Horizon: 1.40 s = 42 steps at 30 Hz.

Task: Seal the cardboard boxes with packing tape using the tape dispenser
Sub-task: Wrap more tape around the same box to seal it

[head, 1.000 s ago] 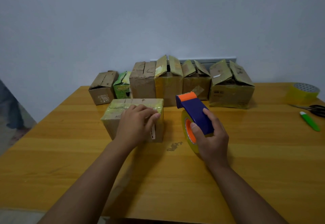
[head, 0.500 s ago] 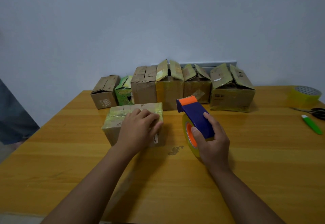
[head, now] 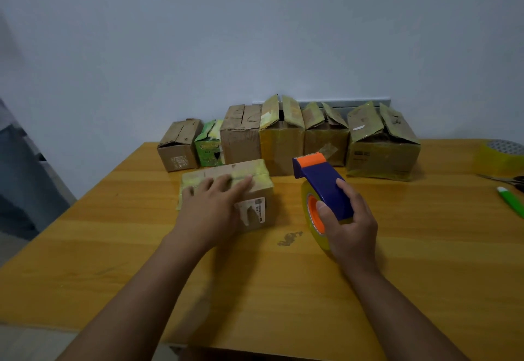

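Pale blue-grey wall rises behind a yellow wooden worktop (head: 397,247), and a row of cardboard boxes (head: 283,139) stands along the far edge against that wall, several with their top flaps standing up. In front of that row sits a small closed box (head: 255,190), its top covered in yellowish tape and a white label on its near side. The left hand (head: 211,207) lies flat on this box with its fingers (head: 226,183) straight and slightly spread, pressing on the taped top. Just to the right, apart from the box, the right hand (head: 350,230) grips the blue tape dispenser (head: 323,185), thumb and fingers curled around its handle; its tape roll touches the worktop and the orange blade end points away. Near the right edge lie a spare tape roll (head: 502,156), scissors (head: 510,180) and a green-handled cutter (head: 511,200).
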Each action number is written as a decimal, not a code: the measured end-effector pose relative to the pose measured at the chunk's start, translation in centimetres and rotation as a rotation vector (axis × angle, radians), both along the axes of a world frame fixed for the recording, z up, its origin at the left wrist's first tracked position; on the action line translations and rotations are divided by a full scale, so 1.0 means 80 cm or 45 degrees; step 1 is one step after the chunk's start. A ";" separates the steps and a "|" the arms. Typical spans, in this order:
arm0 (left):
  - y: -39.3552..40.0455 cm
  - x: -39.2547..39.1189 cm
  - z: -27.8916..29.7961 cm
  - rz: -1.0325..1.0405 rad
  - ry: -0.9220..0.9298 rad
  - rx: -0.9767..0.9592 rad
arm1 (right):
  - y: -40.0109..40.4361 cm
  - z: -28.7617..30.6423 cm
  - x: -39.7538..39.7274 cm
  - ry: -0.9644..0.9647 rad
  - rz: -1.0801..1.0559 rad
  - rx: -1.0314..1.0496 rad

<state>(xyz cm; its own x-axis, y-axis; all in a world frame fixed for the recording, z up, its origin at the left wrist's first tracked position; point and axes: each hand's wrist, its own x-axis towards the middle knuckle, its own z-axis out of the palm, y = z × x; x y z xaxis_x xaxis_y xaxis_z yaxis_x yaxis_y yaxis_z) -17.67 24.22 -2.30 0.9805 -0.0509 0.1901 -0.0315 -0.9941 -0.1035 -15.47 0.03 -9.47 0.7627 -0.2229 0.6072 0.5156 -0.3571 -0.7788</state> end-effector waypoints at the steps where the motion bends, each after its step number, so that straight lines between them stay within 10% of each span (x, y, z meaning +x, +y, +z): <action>1: -0.005 0.000 0.003 0.039 -0.060 -0.015 | 0.000 0.000 0.000 0.005 0.001 0.003; 6: -0.016 0.003 0.012 0.101 -0.142 -0.023 | -0.001 -0.001 0.000 0.029 -0.011 -0.012; 11: 0.021 0.000 0.035 -0.091 0.394 -0.375 | -0.001 -0.002 0.001 0.038 -0.005 -0.013; 15: 0.023 -0.009 0.046 -0.117 0.563 -0.180 | -0.001 0.000 0.000 0.038 0.003 0.000; 32: -0.041 0.009 -0.002 -0.307 -0.044 -0.293 | -0.032 0.046 -0.008 0.000 0.113 0.329; 42: -0.037 0.027 -0.005 -0.425 0.083 -0.489 | -0.072 0.092 -0.011 0.021 0.370 0.439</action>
<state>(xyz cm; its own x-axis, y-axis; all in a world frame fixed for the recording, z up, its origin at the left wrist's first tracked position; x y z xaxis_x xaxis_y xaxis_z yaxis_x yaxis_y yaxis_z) -15.53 21.26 -2.72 0.9331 -0.3020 0.1952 -0.3482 -0.8947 0.2799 -16.38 -5.74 -2.14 0.8324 -0.1855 0.5222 0.5427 0.0826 -0.8358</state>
